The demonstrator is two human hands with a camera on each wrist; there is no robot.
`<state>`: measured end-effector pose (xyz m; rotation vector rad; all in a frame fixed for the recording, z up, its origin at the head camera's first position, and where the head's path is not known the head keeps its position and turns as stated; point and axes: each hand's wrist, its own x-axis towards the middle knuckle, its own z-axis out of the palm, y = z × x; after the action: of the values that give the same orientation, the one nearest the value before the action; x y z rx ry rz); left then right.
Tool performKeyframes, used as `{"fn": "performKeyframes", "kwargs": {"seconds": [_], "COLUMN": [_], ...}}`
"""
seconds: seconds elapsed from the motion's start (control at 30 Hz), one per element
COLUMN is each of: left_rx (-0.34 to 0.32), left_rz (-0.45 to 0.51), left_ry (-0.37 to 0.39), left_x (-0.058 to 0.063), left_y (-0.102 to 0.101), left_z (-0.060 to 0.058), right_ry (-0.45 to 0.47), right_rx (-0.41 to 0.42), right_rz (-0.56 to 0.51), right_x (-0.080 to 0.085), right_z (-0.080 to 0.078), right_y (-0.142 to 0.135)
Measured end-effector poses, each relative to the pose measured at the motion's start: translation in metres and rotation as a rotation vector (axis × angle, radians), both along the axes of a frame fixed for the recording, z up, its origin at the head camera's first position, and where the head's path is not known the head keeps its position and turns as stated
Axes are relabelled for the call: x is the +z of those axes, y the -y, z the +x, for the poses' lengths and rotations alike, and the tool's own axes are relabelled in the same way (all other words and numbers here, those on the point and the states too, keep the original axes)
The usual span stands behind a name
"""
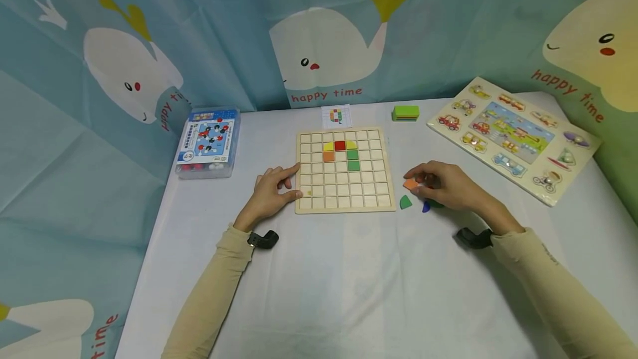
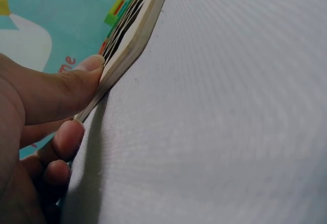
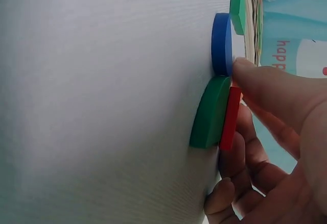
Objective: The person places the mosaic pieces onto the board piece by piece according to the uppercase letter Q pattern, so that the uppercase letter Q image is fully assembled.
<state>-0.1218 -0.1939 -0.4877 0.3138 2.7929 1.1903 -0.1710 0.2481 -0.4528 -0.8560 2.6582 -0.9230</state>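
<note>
A wooden grid board (image 1: 371,188) lies on the table with red, yellow, orange and green blocks set in its upper cells. At its left edge, my left hand (image 1: 271,193) touches the frame with thumb and index finger, the other fingers bent. To the right of the board, my right hand (image 1: 443,184) pinches an orange block (image 1: 410,184) between thumb and index finger. Under and beside this hand lie a green quarter-round block (image 1: 406,202), a blue rounded block (image 3: 222,44), a dark green rounded block (image 3: 210,113) and a red block (image 3: 231,118).
A small pattern card (image 1: 336,116) lies behind the board. Stacked green pieces (image 1: 406,113) stand at the back. A vehicle peg puzzle (image 1: 515,137) lies at the right, a clear plastic box with a blue label (image 1: 208,143) at the left. A whale-print curtain (image 1: 224,26) hangs behind.
</note>
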Motion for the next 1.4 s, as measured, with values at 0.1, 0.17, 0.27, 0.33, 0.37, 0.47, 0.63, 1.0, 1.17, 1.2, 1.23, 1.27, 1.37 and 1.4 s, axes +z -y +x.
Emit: {"fn": "performKeyframes", "kwargs": {"seconds": [0.1,0.17,0.27,0.33,0.37,0.47,0.63,1.0,1.17,1.2,1.23,1.27,1.37,1.4], "left_rx": [0.002,0.003,0.004,0.004,0.003,0.005,0.002,0.001,-0.002,-0.002,-0.002,-0.002,-0.001,-0.001], "left_rz": [-0.001,0.001,0.001,0.004,0.005,0.008,0.013,0.018,0.013,0.012,0.012,0.012,0.01,0.009], "left_ry": [-0.001,0.003,0.005,0.005,0.004,0.005,0.005,-0.004,-0.007,-0.006,-0.004,-0.003,-0.005,-0.006], "left_x": [-0.0015,-0.0013,-0.0003,0.0004,0.0004,0.0003,-0.0005,0.0008,0.0004,0.0004,0.0005,0.0007,0.0008,0.0009], "left_y": [-0.0002,-0.0004,-0.0001,-0.0003,-0.0007,-0.0008,-0.001,-0.0008,-0.0008,-0.0008,-0.0009,-0.001,-0.0006,-0.0006], "left_z": [-0.0005,-0.0003,0.0004,0.0007,0.0006,0.0004,0.0002,0.0014,0.0011,0.0011,0.0011,0.0011,0.001,0.001], "right_ry": [0.031,0.044,0.059,0.066,0.07,0.084,0.115,0.071,0.037,0.031,0.027,0.022,0.005,0.0], "right_rx": [-0.014,-0.025,-0.033,-0.039,-0.044,-0.052,-0.065,-0.052,-0.052,-0.05,-0.049,-0.047,-0.034,-0.031], "right_rz": [0.006,0.02,0.022,0.026,0.024,0.031,0.053,0.103,0.112,0.11,0.106,0.101,0.089,0.086], "right_x": [0.001,0.0013,0.002,0.0022,0.0029,0.0033,0.0047,0.0068,0.0069,0.007,0.0073,0.0075,0.007,0.0069], "right_z": [0.0,-0.0001,0.0001,0.0002,0.0007,0.0004,0.0005,0.0025,0.0025,0.0029,0.0033,0.0038,0.0048,0.0049], "right_y": [0.0014,0.0017,0.0008,-0.0003,-0.0007,-0.0003,0.0019,0.0058,0.004,0.0035,0.0029,0.0025,0.0017,0.0018]}}
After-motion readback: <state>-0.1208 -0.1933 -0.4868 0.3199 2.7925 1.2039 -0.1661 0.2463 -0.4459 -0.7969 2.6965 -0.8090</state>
